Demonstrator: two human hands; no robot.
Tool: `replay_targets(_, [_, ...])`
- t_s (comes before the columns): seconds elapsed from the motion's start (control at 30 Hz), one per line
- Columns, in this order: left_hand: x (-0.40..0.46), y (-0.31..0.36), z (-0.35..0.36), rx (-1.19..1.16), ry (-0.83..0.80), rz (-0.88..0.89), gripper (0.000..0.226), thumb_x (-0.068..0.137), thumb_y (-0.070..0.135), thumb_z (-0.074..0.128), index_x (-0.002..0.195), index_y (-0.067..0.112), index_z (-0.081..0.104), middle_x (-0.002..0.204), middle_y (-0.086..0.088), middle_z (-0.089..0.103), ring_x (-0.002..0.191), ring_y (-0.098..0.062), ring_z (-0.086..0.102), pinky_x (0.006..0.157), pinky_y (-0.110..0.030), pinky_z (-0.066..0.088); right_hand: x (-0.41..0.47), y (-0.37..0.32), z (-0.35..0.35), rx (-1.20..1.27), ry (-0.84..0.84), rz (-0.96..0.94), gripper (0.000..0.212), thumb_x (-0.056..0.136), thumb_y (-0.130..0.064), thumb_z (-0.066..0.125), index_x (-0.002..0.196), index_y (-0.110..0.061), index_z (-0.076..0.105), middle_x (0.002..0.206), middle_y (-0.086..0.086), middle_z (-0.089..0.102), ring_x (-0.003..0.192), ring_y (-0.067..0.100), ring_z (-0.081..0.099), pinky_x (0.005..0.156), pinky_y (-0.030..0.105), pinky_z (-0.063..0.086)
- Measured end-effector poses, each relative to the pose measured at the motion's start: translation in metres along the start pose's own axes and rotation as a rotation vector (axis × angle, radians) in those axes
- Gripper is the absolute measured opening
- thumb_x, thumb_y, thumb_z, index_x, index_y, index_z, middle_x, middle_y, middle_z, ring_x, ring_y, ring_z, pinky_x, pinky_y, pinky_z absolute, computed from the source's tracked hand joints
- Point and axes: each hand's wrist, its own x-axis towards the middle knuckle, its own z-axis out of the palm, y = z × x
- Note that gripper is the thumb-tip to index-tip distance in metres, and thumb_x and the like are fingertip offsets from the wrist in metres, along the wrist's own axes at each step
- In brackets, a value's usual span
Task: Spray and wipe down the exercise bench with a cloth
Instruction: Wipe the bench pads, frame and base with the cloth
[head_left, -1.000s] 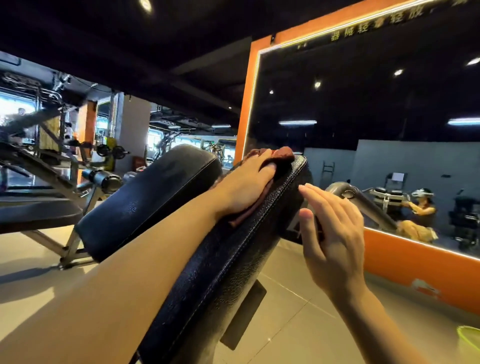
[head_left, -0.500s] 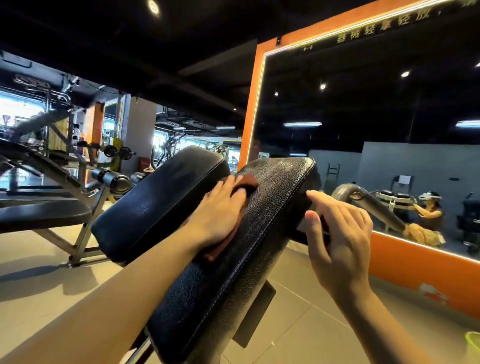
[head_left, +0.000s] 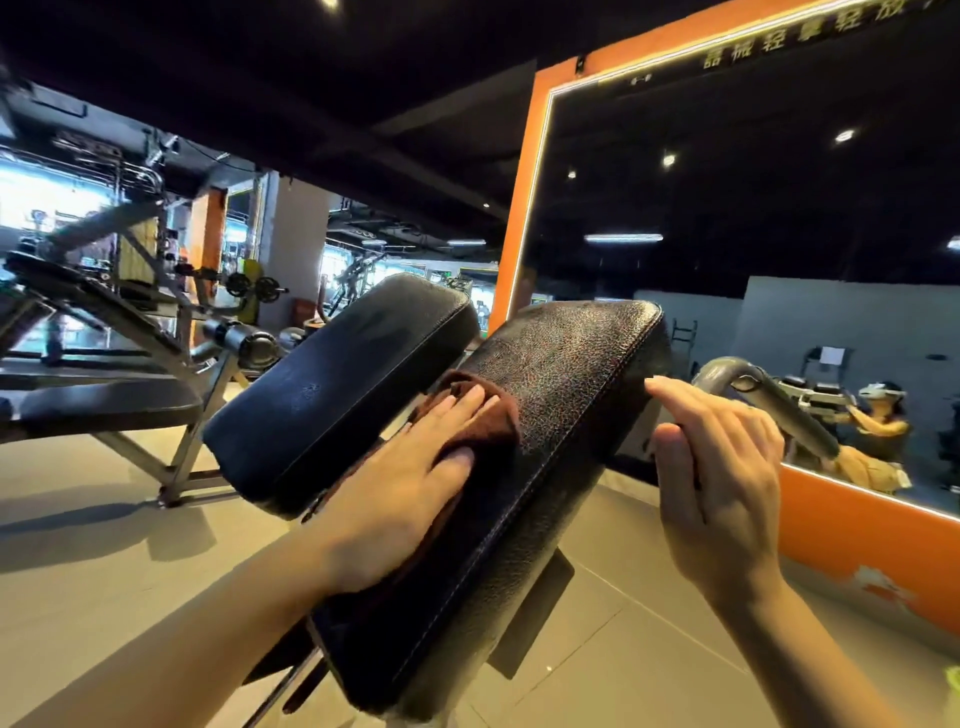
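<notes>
The left hand (head_left: 410, 499), fingers flat, presses the cloth (head_left: 488, 415) on the bench pad (head_left: 561, 395). A second ago hand and cloth were at the pad's far top edge; now they have slid down to mid-pad, closer to the body, so one stroke of the upper face looks done and the part beneath the forearm remains. The right hand (head_left: 727, 478) stays to the right, fingers loosely extended against the pad's side edge, steadying it, gripping nothing.
</notes>
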Motion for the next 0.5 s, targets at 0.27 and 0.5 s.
replay_targets(0.27, [-0.024,-0.006,0.001,0.291,0.096,-0.016,0.044,0.103,0.035,0.031,0.145,0.043,0.022,0.157,0.011,0.024,0.146,-0.009,0.02,0.121,-0.03,0.005,0.0,-0.01,0.003,-0.02,0.03,0.111,0.042,0.098,-0.028,0.037,0.115,-0.004,0.067,0.105,0.014,0.07,0.103,0.022,0.054,0.096,0.059,0.037])
replay_targets(0.5, [0.083,0.075,0.034,0.378,0.003,0.093,0.047,0.106,0.029,0.017,0.151,0.018,0.026,0.163,0.0,0.005,0.149,-0.018,0.002,0.12,-0.048,0.008,0.0,-0.001,0.006,0.002,0.041,0.11,0.046,0.102,-0.038,0.033,0.116,-0.01,0.066,0.107,0.009,0.07,0.105,0.02,0.055,0.095,0.056,0.038])
